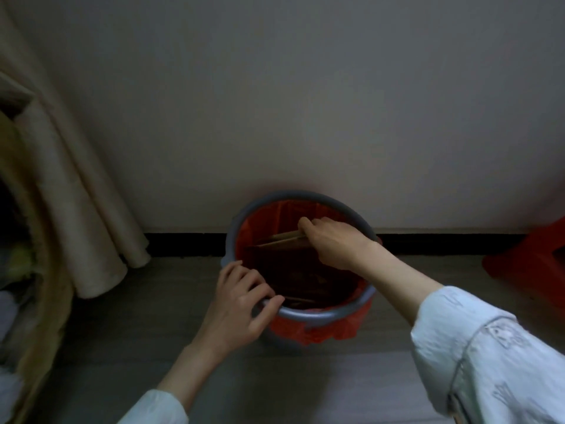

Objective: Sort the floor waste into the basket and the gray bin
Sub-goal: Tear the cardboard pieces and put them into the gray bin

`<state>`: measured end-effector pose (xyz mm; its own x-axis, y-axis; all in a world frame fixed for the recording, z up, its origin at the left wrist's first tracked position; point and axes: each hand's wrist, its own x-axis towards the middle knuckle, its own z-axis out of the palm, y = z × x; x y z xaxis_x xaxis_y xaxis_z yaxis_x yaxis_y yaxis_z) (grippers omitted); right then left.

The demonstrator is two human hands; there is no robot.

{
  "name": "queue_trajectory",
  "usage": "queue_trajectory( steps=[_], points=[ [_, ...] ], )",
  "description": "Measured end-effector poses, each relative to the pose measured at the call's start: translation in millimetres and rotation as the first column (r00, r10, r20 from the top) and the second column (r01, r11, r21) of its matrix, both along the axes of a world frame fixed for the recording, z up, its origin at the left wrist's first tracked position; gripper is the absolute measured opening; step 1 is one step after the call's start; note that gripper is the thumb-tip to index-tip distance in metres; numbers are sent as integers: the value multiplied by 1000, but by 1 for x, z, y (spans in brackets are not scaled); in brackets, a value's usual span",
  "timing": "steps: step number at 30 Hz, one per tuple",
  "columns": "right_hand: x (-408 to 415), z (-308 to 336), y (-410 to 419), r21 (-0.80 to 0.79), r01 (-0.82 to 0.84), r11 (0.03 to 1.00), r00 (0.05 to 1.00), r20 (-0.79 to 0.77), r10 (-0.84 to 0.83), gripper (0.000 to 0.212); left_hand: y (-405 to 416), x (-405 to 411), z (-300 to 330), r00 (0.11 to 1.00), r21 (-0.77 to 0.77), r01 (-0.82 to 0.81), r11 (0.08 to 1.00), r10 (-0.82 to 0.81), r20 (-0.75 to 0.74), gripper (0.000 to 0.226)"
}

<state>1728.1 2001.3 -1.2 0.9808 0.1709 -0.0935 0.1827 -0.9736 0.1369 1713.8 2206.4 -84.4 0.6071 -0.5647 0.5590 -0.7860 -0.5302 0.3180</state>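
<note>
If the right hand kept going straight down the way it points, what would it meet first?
Probably the dark cardboard pieces already inside the gray bin; the right hand, gripping a cardboard strip, is over the opening. Depth is unclear.

The single head camera looks steeply down and forward (wide-angle, close in) at the gray bin [301, 313] against the wall [305, 102].

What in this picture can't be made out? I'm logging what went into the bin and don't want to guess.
Head view only:
- Contents of the gray bin: deep shadow inside the red liner hides them.
- Flat cardboard piece: the right hand covers its near end; its lower part is lost in the dark.
- Basket: cut off by the left edge, contents blurred.
- Red object: cut off by the right edge.
</note>
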Motion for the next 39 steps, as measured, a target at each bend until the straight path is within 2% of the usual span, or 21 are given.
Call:
queue_trajectory(
  steps=[4,10,15,17,20,23,26,30,35,39],
  points=[
    [14,-22,1,-58,47,997,998,-29,-49,42,2,2,-5,1000,14,-2,1000,2,2,36],
    [20,-47,7,-47,73,996,973,-215,-82,39,3,2,-8,1000,1,-6,1000,6,27,45],
    [23,-49,-1,0,144,990,982,-122,-143,32,3,3,-9,999,8,-7,1000,7,34,48],
    [21,-56,0,-1,156,988,960,-236,-152,33,3,3,-9,1000,17,-16,1000,15,26,42],
    [17,-70,1,5,275,961,849,-471,-241,36,3,2,-9,1000,20,-16,1000,16,24,35],
    [20,-74,-1,-33,346,938,784,-539,-308,43,3,1,-8,1000,30,-13,999,12,20,35],
    [23,-72,1,-27,363,931,816,-474,-332,42,3,2,-5,1000,55,-9,998,9,-1,34],
    [12,-59,4,63,370,927,871,-372,-322,36,5,0,0,999,102,-12,995,17,-44,36],
    [-26,-32,-3,187,269,945,953,-191,-234,33,5,0,5,997,231,-44,972,56,-46,39],
    [-77,-7,-18,261,157,952,984,40,-174,36,-6,-8,21,987,281,-92,955,124,-100,42]
  ],
)
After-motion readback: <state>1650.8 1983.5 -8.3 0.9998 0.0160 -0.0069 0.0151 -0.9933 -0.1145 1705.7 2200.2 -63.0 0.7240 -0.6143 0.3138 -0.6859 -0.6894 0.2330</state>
